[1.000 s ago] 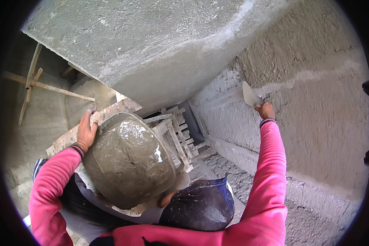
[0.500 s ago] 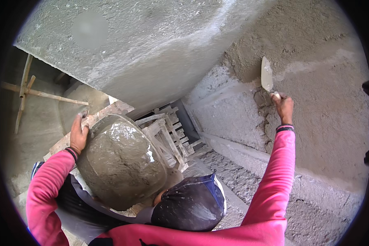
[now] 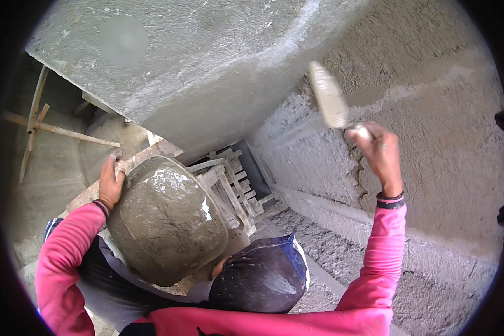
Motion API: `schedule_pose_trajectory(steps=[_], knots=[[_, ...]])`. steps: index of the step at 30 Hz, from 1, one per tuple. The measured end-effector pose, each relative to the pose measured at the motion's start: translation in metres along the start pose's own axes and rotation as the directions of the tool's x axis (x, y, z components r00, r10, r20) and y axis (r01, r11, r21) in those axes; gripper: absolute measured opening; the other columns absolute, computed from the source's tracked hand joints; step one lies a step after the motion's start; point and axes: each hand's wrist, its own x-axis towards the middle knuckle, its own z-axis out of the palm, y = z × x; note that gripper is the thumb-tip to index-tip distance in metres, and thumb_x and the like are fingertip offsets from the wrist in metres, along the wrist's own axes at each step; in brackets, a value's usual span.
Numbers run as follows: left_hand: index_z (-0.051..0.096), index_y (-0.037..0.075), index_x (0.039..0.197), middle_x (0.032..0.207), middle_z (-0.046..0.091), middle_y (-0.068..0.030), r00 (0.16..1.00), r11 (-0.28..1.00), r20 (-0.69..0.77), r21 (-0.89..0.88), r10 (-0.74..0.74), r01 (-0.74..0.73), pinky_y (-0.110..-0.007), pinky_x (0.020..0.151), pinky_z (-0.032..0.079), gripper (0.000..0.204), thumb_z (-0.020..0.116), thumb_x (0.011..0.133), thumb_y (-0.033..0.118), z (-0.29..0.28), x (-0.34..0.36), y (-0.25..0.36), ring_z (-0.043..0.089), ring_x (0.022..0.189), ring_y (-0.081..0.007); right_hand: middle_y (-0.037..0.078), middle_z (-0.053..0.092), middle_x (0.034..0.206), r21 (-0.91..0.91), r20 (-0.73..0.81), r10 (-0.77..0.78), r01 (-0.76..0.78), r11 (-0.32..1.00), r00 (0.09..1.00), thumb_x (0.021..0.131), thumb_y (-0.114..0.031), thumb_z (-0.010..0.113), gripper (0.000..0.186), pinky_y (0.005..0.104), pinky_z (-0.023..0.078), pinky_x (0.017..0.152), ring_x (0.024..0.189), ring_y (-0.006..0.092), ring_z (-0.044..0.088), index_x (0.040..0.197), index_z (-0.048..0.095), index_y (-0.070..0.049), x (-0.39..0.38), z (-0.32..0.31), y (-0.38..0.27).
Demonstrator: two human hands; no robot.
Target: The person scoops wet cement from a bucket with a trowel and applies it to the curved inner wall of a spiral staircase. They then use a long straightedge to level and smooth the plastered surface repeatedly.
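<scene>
My right hand is closed round the pale handle of a trowel, held up by the rough mortared wall on the right. Wet mortar smears the blade, which is blurred by motion and points up and to the left. On the left, my left hand lies with fingers stretched and thumb apart along a wooden plank, beside the rim of a basin. Grey wet mortar fills that basin, which sits close in front of my body.
A smooth plastered slab slants across the top. Below its corner stand wooden slats, far down. Bamboo poles cross at the left. My bent knee is by the basin, and a rough ledge runs on the right.
My right hand has drawn the trowel off the wall, and the blade has swung left and up. The left hand keeps its place by the basin.
</scene>
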Motion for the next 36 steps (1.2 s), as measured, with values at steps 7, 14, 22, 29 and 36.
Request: schedule_pose_trajectory(steps=[7,14,22,29,36], knots=[[0.049,-0.001,0.137,0.134,0.054,-0.0256,0.999,0.998,-0.029,0.061,-0.025,0.027,-0.044,0.111,0.035,0.05,0.055,0.091,0.017,-0.001,-0.001,0.006,0.048,0.129,-0.0419,0.007,0.07,0.078,0.615,0.706,0.0,-0.613,0.495,0.708,0.094,-0.021,0.069,0.021,0.0259,0.055,0.048,0.058,0.0117,0.064,0.105,0.07,-0.003,0.035,0.081,0.013],[0.048,0.002,0.139,0.138,0.051,-0.0262,0.998,0.998,0.016,0.026,-0.058,0.057,-0.044,0.114,0.034,0.053,0.056,0.091,0.022,0.001,-0.004,0.005,0.046,0.133,-0.0408,-0.005,0.05,0.067,0.362,-0.287,0.355,-0.243,0.9,0.89,0.098,-0.033,0.066,0.027,0.0204,0.032,0.047,0.054,0.0031,0.042,0.091,0.068,-0.007,0.023,-0.023,-0.028],[0.043,-0.007,0.14,0.141,0.047,-0.0333,0.99,0.997,0.131,-0.031,-0.061,0.066,-0.044,0.116,0.031,0.063,0.053,0.091,0.032,0.003,0.004,-0.002,0.042,0.136,-0.044,0.018,0.07,0.081,0.354,0.726,-0.244,-0.046,0.934,0.643,0.09,-0.026,0.072,0.025,0.04,0.054,0.065,0.069,0.0284,0.068,0.096,0.07,-0.001,-0.031,0.103,-0.226],[0.044,-0.013,0.129,0.131,0.051,-0.0351,0.986,0.989,0.151,-0.118,-0.076,0.094,-0.047,0.11,0.037,0.057,0.055,0.091,0.028,-0.003,0.005,0.009,0.048,0.126,-0.0464,0.022,0.071,0.09,0.109,0.97,-0.03,-0.322,0.941,0.241,0.097,-0.044,0.059,0.05,0.0454,0.054,0.084,0.086,0.039,0.069,0.113,0.065,0.003,-0.089,0.253,-0.291],[0.045,-0.009,0.131,0.127,0.053,-0.0331,0.993,0.981,0.114,-0.185,-0.03,0.051,-0.048,0.109,0.037,0.053,0.054,0.092,0.025,-0.005,0.004,0.012,0.05,0.123,-0.0453,0.023,0.071,0.09,0.021,0.715,-0.075,0.086,0.996,0.695,0.096,-0.032,0.057,0.042,0.0492,0.054,0.085,0.09,0.0435,0.068,0.109,0.066,0.007,-0.149,0.295,-0.275]])
